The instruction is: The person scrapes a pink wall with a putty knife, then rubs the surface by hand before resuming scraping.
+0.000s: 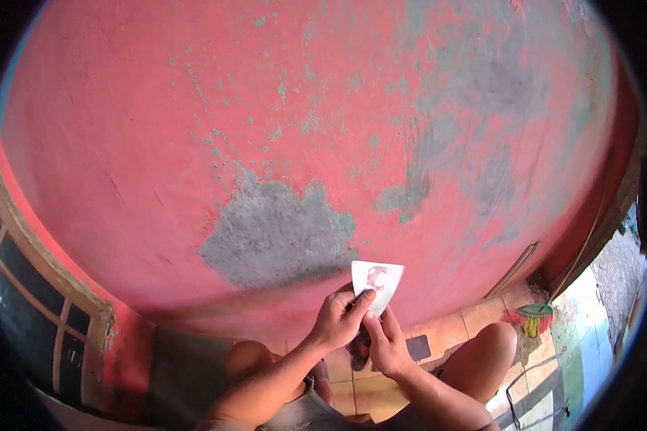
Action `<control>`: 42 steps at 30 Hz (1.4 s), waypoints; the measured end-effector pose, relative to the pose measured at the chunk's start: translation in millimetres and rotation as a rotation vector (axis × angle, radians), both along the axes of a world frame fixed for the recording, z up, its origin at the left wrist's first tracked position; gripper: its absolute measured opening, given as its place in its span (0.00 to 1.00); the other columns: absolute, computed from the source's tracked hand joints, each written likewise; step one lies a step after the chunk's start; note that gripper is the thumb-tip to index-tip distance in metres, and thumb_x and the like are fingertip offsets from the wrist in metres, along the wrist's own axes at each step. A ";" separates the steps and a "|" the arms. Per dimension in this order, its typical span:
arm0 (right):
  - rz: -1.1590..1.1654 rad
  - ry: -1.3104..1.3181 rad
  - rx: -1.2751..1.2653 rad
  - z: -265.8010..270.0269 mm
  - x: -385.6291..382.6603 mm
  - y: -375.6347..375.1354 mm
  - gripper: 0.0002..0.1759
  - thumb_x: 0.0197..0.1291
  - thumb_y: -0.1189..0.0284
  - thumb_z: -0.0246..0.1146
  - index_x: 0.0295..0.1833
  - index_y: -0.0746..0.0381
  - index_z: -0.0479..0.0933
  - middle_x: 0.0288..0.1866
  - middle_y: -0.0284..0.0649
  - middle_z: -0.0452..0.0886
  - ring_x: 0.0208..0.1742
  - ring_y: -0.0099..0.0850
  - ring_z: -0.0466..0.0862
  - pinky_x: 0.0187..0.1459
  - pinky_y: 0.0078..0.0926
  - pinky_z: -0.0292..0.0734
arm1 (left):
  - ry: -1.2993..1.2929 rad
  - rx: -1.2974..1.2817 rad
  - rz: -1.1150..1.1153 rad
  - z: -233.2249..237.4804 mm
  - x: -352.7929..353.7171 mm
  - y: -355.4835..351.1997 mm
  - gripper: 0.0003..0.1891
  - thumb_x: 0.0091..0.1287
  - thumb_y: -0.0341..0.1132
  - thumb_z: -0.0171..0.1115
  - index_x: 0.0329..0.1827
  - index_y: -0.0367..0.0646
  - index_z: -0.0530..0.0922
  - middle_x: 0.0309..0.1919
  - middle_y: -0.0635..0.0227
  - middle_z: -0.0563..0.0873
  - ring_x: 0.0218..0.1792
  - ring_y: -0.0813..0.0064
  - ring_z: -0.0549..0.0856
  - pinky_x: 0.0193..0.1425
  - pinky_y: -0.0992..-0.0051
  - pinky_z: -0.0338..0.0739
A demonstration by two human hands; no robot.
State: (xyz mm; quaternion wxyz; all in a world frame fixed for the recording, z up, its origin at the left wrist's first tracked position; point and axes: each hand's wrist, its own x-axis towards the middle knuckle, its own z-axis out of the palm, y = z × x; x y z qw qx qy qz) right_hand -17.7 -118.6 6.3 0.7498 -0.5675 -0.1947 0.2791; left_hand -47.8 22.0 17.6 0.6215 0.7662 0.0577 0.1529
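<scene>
The left hand (341, 317) and the right hand (385, 350) both pinch a small white paper (379, 281) with closed fingers, just in front of the red wall (158, 129). I think the work is partly done: one big grey patch (277, 233) is bare, but most is red.

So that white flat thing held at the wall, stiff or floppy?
Probably fairly stiff: the white piece keeps straight edges and sharp corners above the grip. Likely light, since the left hand and right hand pinch just its lower part. It looks thin, so it may flex against the red wall.
</scene>
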 end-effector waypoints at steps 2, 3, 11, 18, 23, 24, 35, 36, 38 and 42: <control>0.014 0.101 0.001 8.4 -7.1 -6.2 0.14 0.81 0.62 0.53 0.55 0.64 0.70 0.32 0.33 0.77 0.30 0.20 0.76 0.32 0.19 0.74 | -0.043 -0.107 0.071 -11.1 4.3 -2.4 0.23 0.82 0.47 0.55 0.50 0.31 0.85 0.34 0.73 0.85 0.36 0.85 0.79 0.40 0.78 0.75; 0.012 0.072 -0.032 5.0 -7.8 -6.4 0.14 0.81 0.62 0.52 0.55 0.64 0.70 0.32 0.33 0.77 0.30 0.20 0.77 0.33 0.20 0.74 | -0.066 -0.157 0.107 -12.0 6.3 -3.2 0.23 0.82 0.47 0.55 0.50 0.31 0.85 0.32 0.74 0.84 0.34 0.85 0.78 0.38 0.77 0.74; 0.056 0.142 -0.027 -29.4 -13.5 -1.0 0.17 0.81 0.60 0.52 0.55 0.65 0.71 0.28 0.32 0.75 0.26 0.21 0.76 0.28 0.22 0.74 | -0.041 -0.396 0.226 -10.5 19.6 -2.4 0.26 0.83 0.53 0.48 0.57 0.35 0.81 0.44 0.67 0.88 0.47 0.78 0.84 0.55 0.75 0.79; -0.106 -0.078 -0.208 -46.1 -14.8 11.0 0.17 0.80 0.62 0.52 0.52 0.66 0.75 0.25 0.34 0.78 0.25 0.23 0.77 0.27 0.27 0.73 | 0.183 -0.518 0.114 -15.4 26.3 -9.5 0.32 0.80 0.61 0.48 0.50 0.34 0.78 0.32 0.58 0.87 0.31 0.68 0.88 0.38 0.69 0.84; -0.158 -0.202 -0.264 -27.6 -16.3 10.1 0.19 0.79 0.63 0.53 0.58 0.70 0.73 0.23 0.41 0.79 0.25 0.28 0.80 0.29 0.34 0.75 | 0.135 -0.519 0.140 -10.0 30.5 -9.2 0.30 0.79 0.59 0.53 0.44 0.35 0.81 0.28 0.62 0.87 0.30 0.71 0.88 0.34 0.71 0.83; -0.162 -0.216 -0.267 -18.9 -14.6 10.5 0.16 0.80 0.64 0.51 0.49 0.68 0.75 0.24 0.32 0.76 0.25 0.22 0.76 0.28 0.26 0.71 | 0.123 -0.493 0.127 -7.6 31.8 -8.0 0.29 0.79 0.59 0.53 0.43 0.35 0.81 0.27 0.62 0.86 0.29 0.72 0.88 0.33 0.72 0.83; -0.172 -0.320 -0.276 -40.1 -10.1 12.5 0.29 0.77 0.67 0.52 0.76 0.70 0.59 0.25 0.52 0.79 0.27 0.41 0.86 0.32 0.37 0.79 | 0.087 -0.499 0.136 -19.9 38.6 -10.6 0.25 0.80 0.55 0.54 0.40 0.37 0.78 0.29 0.63 0.85 0.26 0.71 0.86 0.30 0.70 0.82; -0.182 -0.319 -0.254 -34.1 -9.4 14.7 0.29 0.77 0.67 0.52 0.76 0.71 0.59 0.26 0.53 0.80 0.27 0.43 0.87 0.32 0.38 0.79 | 0.067 -0.516 0.148 -15.9 37.8 -11.5 0.26 0.80 0.55 0.54 0.40 0.36 0.79 0.29 0.63 0.85 0.26 0.71 0.86 0.30 0.70 0.82; -0.148 -0.395 -0.266 -12.8 -2.3 15.4 0.31 0.76 0.68 0.52 0.77 0.72 0.57 0.30 0.57 0.82 0.31 0.52 0.88 0.33 0.41 0.79 | 0.033 -0.503 0.120 -1.2 39.2 -4.2 0.25 0.80 0.55 0.53 0.41 0.37 0.79 0.30 0.64 0.85 0.26 0.71 0.87 0.31 0.71 0.83; -0.226 -0.448 -0.239 -32.3 -4.1 17.9 0.29 0.76 0.68 0.52 0.76 0.71 0.59 0.32 0.59 0.83 0.34 0.58 0.87 0.33 0.41 0.79 | -0.059 -0.400 0.171 -10.7 40.5 -7.6 0.26 0.80 0.56 0.53 0.41 0.38 0.79 0.30 0.65 0.85 0.27 0.72 0.87 0.31 0.71 0.83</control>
